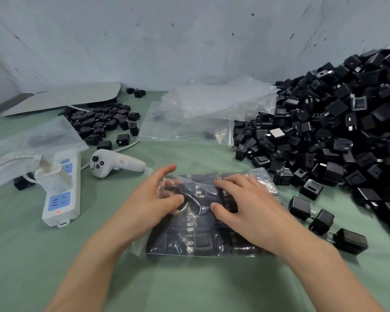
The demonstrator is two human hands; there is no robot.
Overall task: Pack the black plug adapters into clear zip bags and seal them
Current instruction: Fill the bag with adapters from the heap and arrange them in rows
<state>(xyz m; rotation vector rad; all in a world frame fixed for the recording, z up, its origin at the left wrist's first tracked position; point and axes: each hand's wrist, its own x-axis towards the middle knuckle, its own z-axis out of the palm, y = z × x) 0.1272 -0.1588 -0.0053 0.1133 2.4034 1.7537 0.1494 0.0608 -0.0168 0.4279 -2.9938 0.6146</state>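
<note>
A filled zip bag (198,219) of clear, wrinkled plastic lies flat on the green table (189,289), near and in the middle. It is packed with black plug adapters (202,242) laid in rows, and their metal prongs show through the film. Its far end is crumpled. To the right rises a large heap of loose adapters (338,122), boxy and lying at all angles. Three strays (322,221) sit near the bag's right edge. A smaller pile (101,122) lies far left. Empty clear zip bags (200,113) overlap at the back, between the two piles.
</note>
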